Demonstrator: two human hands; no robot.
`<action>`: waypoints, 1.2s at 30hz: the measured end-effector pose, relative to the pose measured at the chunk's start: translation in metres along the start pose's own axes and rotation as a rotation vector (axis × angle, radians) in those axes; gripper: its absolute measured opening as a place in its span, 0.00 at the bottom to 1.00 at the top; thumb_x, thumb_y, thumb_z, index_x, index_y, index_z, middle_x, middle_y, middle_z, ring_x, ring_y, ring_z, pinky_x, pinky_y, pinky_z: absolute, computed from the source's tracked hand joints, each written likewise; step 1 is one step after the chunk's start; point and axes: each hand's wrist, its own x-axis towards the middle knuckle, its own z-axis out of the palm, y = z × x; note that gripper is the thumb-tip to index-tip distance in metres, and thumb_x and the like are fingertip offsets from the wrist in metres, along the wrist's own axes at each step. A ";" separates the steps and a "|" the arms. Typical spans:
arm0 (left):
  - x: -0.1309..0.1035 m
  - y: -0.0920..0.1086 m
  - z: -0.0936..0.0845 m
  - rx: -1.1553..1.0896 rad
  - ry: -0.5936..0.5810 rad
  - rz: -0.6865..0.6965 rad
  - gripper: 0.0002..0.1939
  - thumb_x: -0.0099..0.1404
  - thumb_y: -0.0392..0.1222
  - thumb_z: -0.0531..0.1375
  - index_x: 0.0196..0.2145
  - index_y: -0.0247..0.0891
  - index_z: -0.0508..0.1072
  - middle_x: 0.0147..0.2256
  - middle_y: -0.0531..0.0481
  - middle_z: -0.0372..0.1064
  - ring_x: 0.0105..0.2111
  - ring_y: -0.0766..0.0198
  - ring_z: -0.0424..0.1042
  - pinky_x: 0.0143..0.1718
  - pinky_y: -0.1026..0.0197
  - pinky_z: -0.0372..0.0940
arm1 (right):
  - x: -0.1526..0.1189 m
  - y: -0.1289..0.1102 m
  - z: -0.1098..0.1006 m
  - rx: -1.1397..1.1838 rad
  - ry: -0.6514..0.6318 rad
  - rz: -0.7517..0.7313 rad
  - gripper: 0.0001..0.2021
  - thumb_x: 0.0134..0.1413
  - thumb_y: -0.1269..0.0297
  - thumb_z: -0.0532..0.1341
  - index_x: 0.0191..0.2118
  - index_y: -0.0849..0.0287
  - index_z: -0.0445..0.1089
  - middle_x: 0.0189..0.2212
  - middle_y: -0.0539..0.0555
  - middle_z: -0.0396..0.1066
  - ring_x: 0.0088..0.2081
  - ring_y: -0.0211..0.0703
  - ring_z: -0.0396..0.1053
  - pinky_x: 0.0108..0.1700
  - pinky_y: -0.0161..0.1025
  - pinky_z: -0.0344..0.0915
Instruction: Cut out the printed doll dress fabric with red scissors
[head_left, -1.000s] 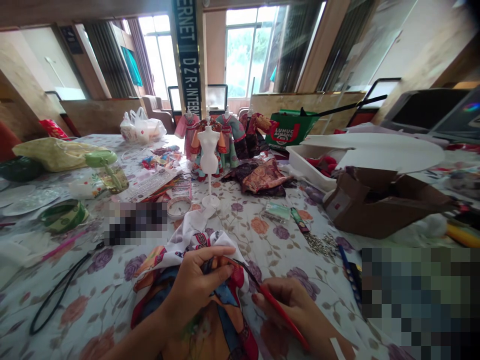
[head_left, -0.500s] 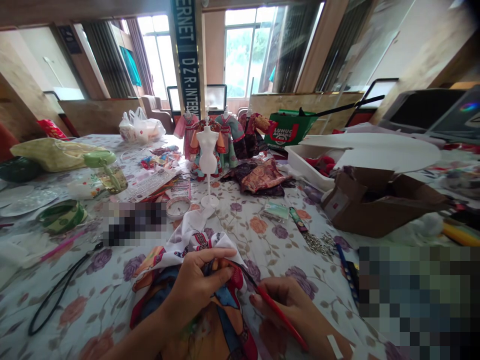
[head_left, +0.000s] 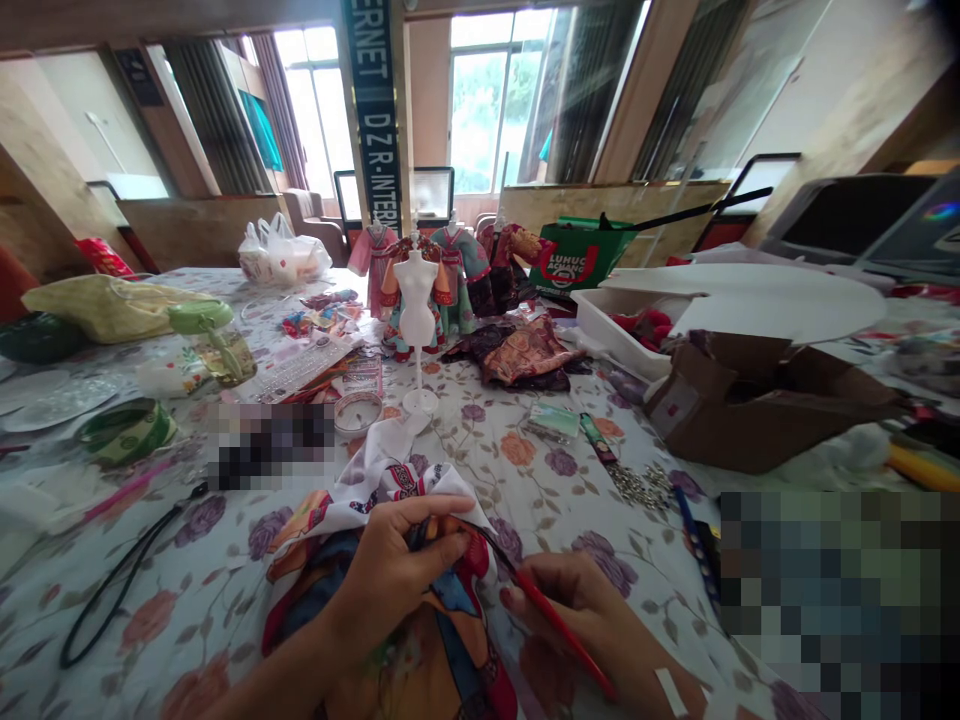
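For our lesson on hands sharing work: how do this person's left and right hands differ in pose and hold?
The left hand pinches patterned cloth, its index finger stretched out; the right hand curls around a red-handled tool. The left hand lies over the cloth, while the right hand sits beside it. The right hand has a white strip near its wrist; the left hand shows none. Both are ungloved.

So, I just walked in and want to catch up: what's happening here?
A person's left hand pinches a patterned cloth on the flowered tablecloth. Their right hand holds a red-handled tool, its dark tip at the cloth near the left hand. Just beyond stands a bare white dress form, with small costumes behind it.
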 end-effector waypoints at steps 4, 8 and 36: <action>0.001 0.000 0.000 -0.002 0.000 0.000 0.15 0.53 0.39 0.64 0.39 0.35 0.79 0.23 0.54 0.61 0.24 0.70 0.57 0.24 0.68 0.55 | 0.000 0.001 0.001 0.009 0.025 -0.006 0.23 0.43 0.49 0.66 0.18 0.58 0.55 0.07 0.43 0.55 0.11 0.34 0.61 0.11 0.27 0.49; 0.001 0.000 0.000 -0.016 -0.003 0.004 0.14 0.53 0.39 0.64 0.40 0.37 0.78 0.23 0.55 0.60 0.24 0.71 0.57 0.24 0.69 0.55 | -0.001 -0.001 0.000 0.012 -0.006 -0.016 0.22 0.45 0.50 0.65 0.18 0.58 0.55 0.07 0.43 0.56 0.11 0.35 0.62 0.12 0.26 0.49; 0.000 -0.002 0.002 -0.020 -0.017 0.015 0.14 0.53 0.37 0.64 0.40 0.36 0.79 0.24 0.55 0.60 0.24 0.72 0.57 0.26 0.69 0.56 | 0.001 0.004 -0.003 0.019 -0.026 -0.050 0.21 0.45 0.54 0.67 0.18 0.59 0.56 0.07 0.43 0.55 0.12 0.36 0.64 0.11 0.26 0.52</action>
